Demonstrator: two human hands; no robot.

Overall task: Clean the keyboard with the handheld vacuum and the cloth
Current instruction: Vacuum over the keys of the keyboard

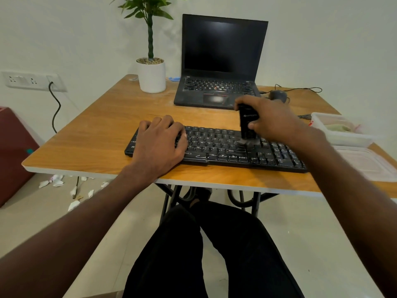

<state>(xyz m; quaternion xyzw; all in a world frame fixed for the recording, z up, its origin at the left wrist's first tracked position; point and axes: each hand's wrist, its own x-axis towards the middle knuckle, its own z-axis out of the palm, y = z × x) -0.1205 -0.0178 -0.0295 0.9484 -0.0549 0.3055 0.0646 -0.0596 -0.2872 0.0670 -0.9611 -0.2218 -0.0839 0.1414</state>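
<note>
With the keyboard [225, 147] lying lengthwise left-to-right on the surface [96, 125], the left hand [160, 145] presses its left end, fingers relaxed, while the right hand [272, 119] grips the upright handheld vacuum [248, 123], nozzle on the middle keys.

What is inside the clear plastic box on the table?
The plastic box holds something soft and pale green, maybe the cloth; it is too blurry to be sure. The near wall hides the bottom. A clear lid lies beside it.

- Wooden table [103, 134] fills mid-frame
- black keyboard [217, 150] at lower centre
- open laptop [217, 91] above it
- potted plant [151, 76] upper left
- mouse [278, 95], clear tub [341, 131] and lid [365, 162] at right
</note>
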